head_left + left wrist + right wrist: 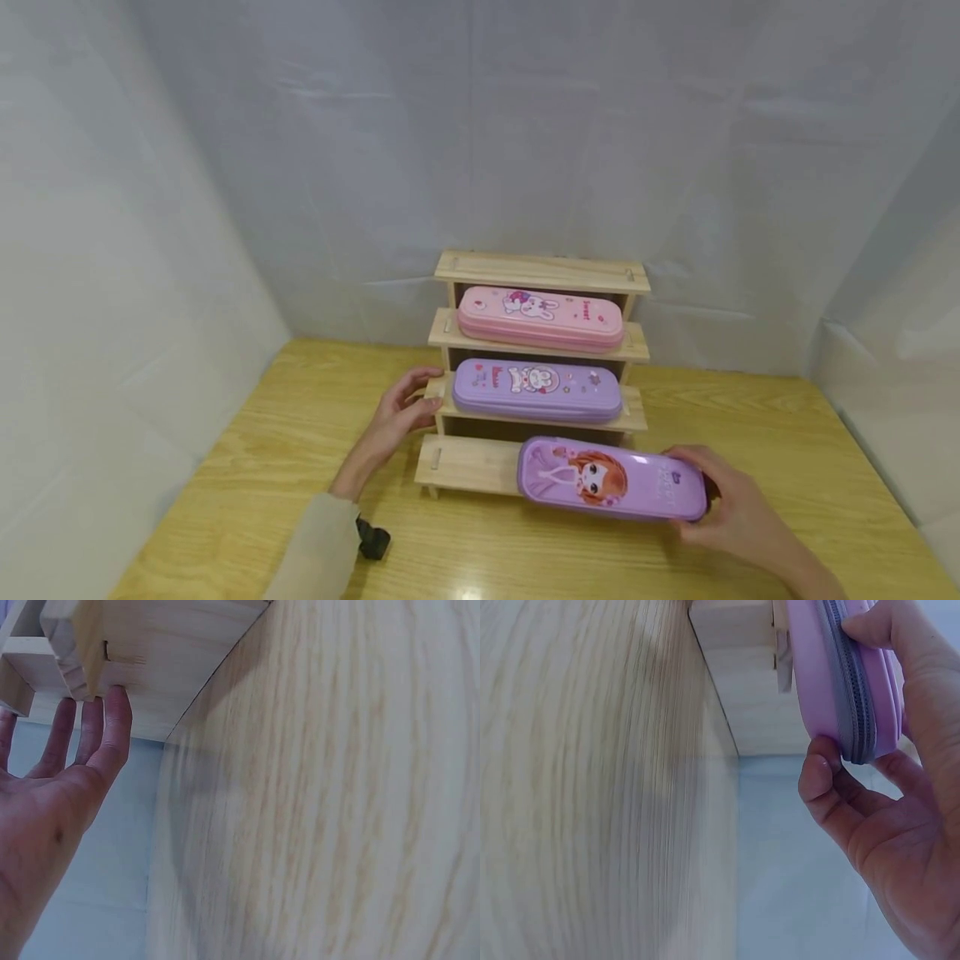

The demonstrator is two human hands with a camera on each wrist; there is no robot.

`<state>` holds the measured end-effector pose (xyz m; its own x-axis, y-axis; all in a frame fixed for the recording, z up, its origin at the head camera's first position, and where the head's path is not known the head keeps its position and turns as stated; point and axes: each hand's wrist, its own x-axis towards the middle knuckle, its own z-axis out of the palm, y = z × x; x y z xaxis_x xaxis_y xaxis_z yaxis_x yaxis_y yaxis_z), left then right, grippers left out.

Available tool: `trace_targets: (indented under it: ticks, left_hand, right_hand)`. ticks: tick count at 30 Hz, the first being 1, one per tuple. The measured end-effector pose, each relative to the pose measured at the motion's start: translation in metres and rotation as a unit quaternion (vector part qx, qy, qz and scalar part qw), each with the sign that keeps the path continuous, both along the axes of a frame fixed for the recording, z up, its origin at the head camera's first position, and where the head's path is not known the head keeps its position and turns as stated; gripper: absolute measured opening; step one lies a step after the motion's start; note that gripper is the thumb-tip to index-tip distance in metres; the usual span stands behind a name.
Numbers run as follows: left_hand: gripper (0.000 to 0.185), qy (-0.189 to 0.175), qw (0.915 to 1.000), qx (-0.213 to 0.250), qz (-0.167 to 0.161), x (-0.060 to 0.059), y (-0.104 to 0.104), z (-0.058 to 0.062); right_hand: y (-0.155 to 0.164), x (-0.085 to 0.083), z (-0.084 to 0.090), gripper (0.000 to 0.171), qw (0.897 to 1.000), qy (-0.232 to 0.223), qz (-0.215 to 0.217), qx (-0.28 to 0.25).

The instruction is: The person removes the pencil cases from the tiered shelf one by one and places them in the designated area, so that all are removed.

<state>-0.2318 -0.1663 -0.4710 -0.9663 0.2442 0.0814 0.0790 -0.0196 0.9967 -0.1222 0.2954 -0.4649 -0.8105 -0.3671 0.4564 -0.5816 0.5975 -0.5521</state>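
Item in hand: a lilac pencil case with a cartoon girl (611, 479) printed on its lid. It lies flat with its left portion over the bottom step of a stepped wooden rack (465, 462) and its right end projecting past the rack's right side, above the worktop (247, 467). The right wrist view shows its grey zip running along the edge.

The right hand (723, 504) pinches the case at its right end, thumb on one face, curled fingers (825, 776) on the other. The forearm comes in from the lower right corner.

The left hand (397, 412) is spread and relaxed, held against the left end of the rack at the level of the second step. The left wrist view shows straight fingertips (116, 712) touching the wood; nothing is gripped. The forearm, in a beige sleeve (315, 550), crosses the worktop from the lower edge, with a black strap (372, 539) at the wrist.

On the rack: a purple case with a bunny (536, 389) lies on the second step, a pink case with a bunny (540, 317) on the third. The top board is bare wood.

Surface: light wood-grain worktop, glossy near the front edge. Surroundings: white sheeting (480, 125) hung behind and at both sides.
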Motion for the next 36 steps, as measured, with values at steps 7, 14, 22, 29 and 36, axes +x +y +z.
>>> trace_targets:
  ticks: [7,14,22,29,36]
  left_hand:
    - [0.048,0.000,1.0000,-0.003,0.003,-0.001,0.001,0.000]
    - [0.048,-0.004,1.0000,-0.003,0.000,-0.001,0.001,-0.001]
    - [0.048,-0.005,1.0000,-0.004,0.001,-0.001,0.000,-0.001]
    - [0.048,-0.006,1.0000,-0.004,0.003,-0.001,0.000,-0.001]
    - [0.048,-0.006,0.9999,-0.009,0.007,-0.001,0.001,-0.001]
  right_hand:
    - [0.015,0.005,-0.001,0.086,1.000,-0.002,-0.018,0.002]
    - [0.026,0.008,-0.003,0.086,0.999,0.011,-0.040,0.011]
    - [0.042,0.014,-0.005,0.086,0.997,-0.005,-0.070,0.031]
    - [0.062,0.018,-0.006,0.085,0.996,-0.023,-0.083,0.026]
    - [0.080,0.021,-0.009,0.085,0.994,-0.029,-0.103,0.028]
